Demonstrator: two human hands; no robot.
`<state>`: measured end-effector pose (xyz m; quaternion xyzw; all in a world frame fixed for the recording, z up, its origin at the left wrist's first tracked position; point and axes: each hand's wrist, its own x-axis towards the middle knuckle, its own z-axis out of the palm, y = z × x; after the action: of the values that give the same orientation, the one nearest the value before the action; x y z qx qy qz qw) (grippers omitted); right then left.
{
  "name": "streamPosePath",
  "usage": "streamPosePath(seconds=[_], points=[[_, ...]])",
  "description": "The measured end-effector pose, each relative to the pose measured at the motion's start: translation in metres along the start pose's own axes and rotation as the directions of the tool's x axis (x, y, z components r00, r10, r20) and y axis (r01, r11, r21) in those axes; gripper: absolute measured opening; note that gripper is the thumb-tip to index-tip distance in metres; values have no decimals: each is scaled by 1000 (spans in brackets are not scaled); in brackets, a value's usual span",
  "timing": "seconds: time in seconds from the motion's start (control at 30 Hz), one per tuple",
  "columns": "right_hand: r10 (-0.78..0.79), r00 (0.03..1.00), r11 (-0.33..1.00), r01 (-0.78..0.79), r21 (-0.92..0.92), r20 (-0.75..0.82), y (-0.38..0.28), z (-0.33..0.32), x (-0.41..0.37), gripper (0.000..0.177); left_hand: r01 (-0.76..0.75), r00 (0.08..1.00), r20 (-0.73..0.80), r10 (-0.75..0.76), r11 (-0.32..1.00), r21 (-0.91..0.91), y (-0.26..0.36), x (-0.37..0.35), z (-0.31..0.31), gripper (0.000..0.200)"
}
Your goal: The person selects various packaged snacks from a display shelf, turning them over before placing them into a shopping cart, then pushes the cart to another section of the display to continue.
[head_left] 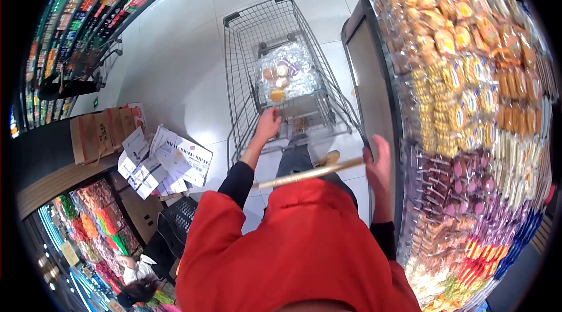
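A grey wire shopping cart (pixel 232 54) stands in front of me, with a tan bar (pixel 310 174) across its near end that looks like the handle. My left hand (pixel 268 124) hangs over the near part of the cart, fingers loosely apart and nothing visible in them. At the bar's right end is my right hand (pixel 380 164), thumb and fingers apart, seemingly touching the bar without wrapping it. Inside the cart, shiny clear plastic packaging (pixel 298 57) lies beyond my left hand. Round brown and white pieces and a yellow piece (pixel 277 96) show on it.
A display of packaged snacks (pixel 456 101) borders the cart closely on the right. To the left, printed papers (pixel 170 160) and brown paper bags (pixel 96 136) sit on a counter. Stocked shelves (pixel 76 25) line the far left. Another person (pixel 140 271) is at the lower left.
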<state>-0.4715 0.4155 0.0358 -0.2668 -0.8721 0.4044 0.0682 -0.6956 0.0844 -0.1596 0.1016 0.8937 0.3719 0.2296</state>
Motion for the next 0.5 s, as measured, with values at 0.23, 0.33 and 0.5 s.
streamPosePath(seconds=[0.23,0.33,0.5], points=[[104,993,914,-115,-390,-50,-19,58,9,24,-19,998,-59,26,992,124,-46,166,50,41],[124,988,869,-151,-470,-89,-26,63,15,28,-228,958,-77,276,899,374,-102,242,101,33],[173,976,874,-214,-437,-133,-27,63,22,28,63,996,-79,-39,939,338,-108,299,119,77]])
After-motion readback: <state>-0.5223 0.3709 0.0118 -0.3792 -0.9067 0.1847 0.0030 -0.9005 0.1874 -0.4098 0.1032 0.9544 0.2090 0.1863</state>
